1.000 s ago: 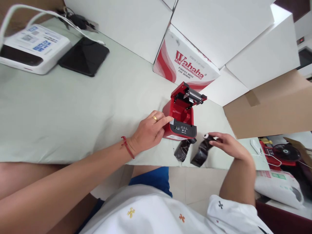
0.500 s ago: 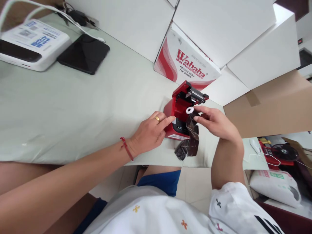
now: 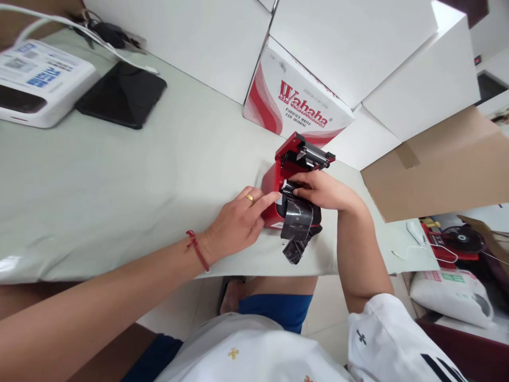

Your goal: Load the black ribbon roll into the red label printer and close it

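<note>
A small red label printer (image 3: pixel 270 183) stands on the table with its lid (image 3: pixel 296 146) raised. My left hand (image 3: pixel 238 220) steadies its left side, the index finger reaching over the rim and the other fingers curled. My right hand (image 3: pixel 322 188) is closed around a small roll (image 3: pixel 289 187) with a white core end, down inside the printer's open bay. From this roll a glossy dark strip (image 3: pixel 298 218) hangs over the front edge, its crumpled end (image 3: pixel 293 250) below. The strip covers most of the printer's front, and my fingers hide part of the roll.
Behind the printer stand a Wahaha carton (image 3: pixel 298 106) and stacked white boxes (image 3: pixel 338 48). A brown cardboard box (image 3: pixel 445 164) is on the right. At the left lie a black phone (image 3: pixel 123 95), a white device (image 3: pixel 43 79) with a cable, and keys (image 3: pixel 107 34).
My right hand has moved left and down, bringing the roll from above the printer into its bay. The dark strip now drapes broadly over the front. My left hand stays on the printer.
</note>
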Available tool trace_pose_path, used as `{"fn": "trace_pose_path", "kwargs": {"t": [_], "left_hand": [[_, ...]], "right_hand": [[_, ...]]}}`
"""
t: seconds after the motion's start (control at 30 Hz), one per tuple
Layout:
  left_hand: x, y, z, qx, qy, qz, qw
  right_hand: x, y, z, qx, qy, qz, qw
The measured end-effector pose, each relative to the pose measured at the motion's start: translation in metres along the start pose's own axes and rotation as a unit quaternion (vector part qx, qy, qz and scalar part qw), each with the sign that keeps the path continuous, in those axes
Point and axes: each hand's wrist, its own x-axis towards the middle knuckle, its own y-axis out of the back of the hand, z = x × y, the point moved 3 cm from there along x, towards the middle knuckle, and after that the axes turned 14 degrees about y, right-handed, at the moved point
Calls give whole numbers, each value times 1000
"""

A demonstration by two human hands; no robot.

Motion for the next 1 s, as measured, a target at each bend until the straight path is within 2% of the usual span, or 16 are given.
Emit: {"fn": "trace_pose_path", "kwargs": {"t": [0.13,0.3,0.47,0.67,0.8,0.93,1.0], "left_hand": [[0,0,-2,-8,-2,-3,1000],[3,-1,-5,-10,-13,2,1000],[5,-4,-4,0,-21,1,1000],[8,-5,-5,31,-32,-7,999],[8,-5,-6,40,-34,-18,998],[7,-6,-6,28,-23,-24,999],[7,-5,-6,13,-16,-22,1000]], "right_hand": [[11,-3,3,-25,4,-58,998],[15,-2,5,-22,16,-75,997],[-3,-5,8,22,11,29,999],[-19,-24,23,145,3,122,982],[-16,-32,31,202,-5,163,966],[-17,-34,29,224,-7,180,958],[-21,-32,28,211,4,230,950]]}}
